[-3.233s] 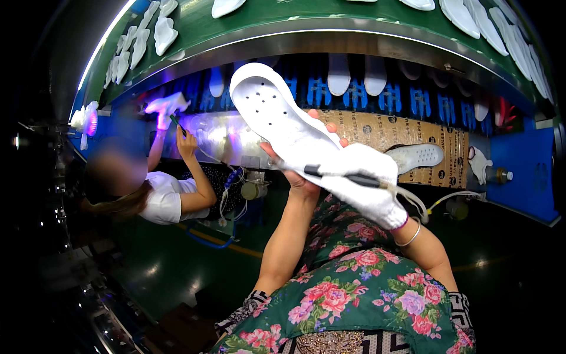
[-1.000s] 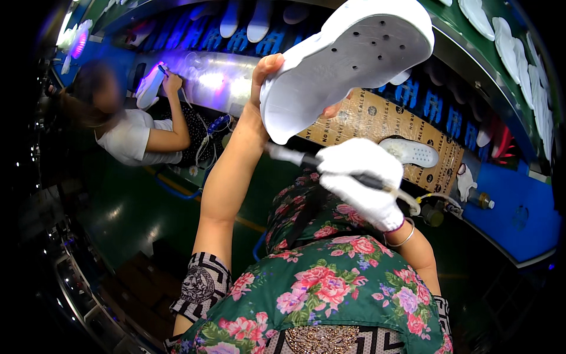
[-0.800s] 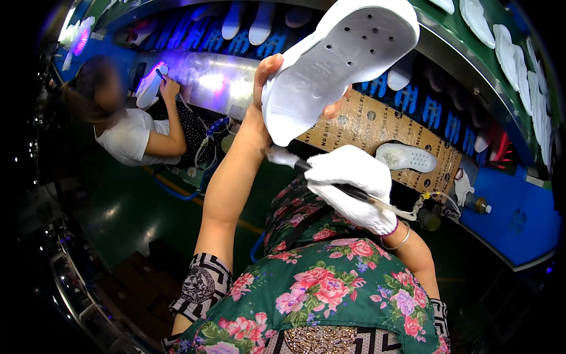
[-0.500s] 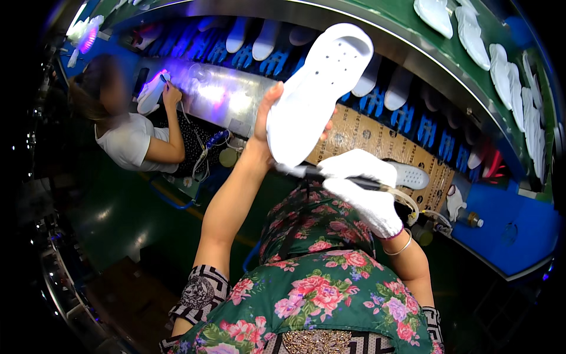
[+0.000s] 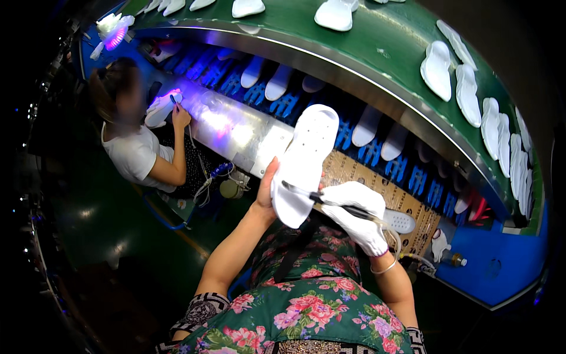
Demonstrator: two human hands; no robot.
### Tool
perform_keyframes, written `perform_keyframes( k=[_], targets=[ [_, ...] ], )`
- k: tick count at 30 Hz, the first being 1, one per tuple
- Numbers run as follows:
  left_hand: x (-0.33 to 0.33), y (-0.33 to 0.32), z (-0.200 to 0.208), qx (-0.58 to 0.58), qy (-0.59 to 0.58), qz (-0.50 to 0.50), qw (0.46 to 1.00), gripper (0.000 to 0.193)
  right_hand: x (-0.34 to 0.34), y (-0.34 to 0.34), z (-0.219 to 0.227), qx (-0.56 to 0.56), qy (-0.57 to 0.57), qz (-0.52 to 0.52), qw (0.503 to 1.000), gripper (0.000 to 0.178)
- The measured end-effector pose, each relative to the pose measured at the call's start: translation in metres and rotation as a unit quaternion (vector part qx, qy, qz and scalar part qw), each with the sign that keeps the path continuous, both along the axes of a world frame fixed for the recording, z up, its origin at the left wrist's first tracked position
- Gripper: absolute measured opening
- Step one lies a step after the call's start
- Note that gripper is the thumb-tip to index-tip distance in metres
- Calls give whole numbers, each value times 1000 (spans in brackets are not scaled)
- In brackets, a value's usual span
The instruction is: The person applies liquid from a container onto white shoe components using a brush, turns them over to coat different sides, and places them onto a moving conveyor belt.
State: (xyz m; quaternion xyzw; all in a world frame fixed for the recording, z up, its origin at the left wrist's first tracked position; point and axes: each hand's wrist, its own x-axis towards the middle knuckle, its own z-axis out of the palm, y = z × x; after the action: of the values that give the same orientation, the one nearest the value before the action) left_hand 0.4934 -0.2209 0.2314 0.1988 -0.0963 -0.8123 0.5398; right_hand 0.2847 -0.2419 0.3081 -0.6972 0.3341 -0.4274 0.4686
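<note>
My bare left hand (image 5: 268, 184) grips a white shoe sole (image 5: 312, 141) by its lower part, holding it tilted in the air with its dotted inner face toward me. In my right hand (image 5: 357, 213), covered by a white knitted glove, is a thin dark brush (image 5: 302, 191) with a pale tube (image 5: 396, 241) trailing from its rear. The brush tip lies over the sole's lower part; whether it touches cannot be told. A light grey perforated sole (image 5: 400, 222) lies beyond my gloved hand on a brown printed sheet (image 5: 362, 178).
Ahead curves a green conveyor (image 5: 377, 50) bearing several white soles. Below it, more soles stand among blue racks (image 5: 285, 105). To the left a co-worker (image 5: 141, 141) handles a similar sole (image 5: 162, 109) under purple light. A small bottle (image 5: 457, 259) sits by the blue panel at right.
The sole has come lower and closer to me in my left hand. The brush has moved from its near end onto the lower part. My view has shifted, showing more of the conveyor.
</note>
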Motion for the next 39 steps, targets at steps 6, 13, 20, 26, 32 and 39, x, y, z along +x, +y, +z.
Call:
perform_keyframes(
  k=[6,13,20,26,32,39],
  targets=[
    [47,-30,48,-230,13,-42,972,111,-25,0,-14,227,-276,-177,917,13],
    [79,-189,97,-269,105,-4,957,94,-18,10,-57,299,-310,-241,870,14],
    [72,-221,78,35,104,202,973,80,-13,19,-74,342,-315,-275,841,15],
    [89,-273,53,-178,-738,369,536,83,-18,23,-87,352,-292,-301,837,19],
    [106,-350,32,-240,-814,302,434,88,-3,21,-78,356,-327,-300,822,17],
    [135,-331,45,-275,-791,419,350,56,-15,28,-89,369,-303,-335,812,19]
  ],
)
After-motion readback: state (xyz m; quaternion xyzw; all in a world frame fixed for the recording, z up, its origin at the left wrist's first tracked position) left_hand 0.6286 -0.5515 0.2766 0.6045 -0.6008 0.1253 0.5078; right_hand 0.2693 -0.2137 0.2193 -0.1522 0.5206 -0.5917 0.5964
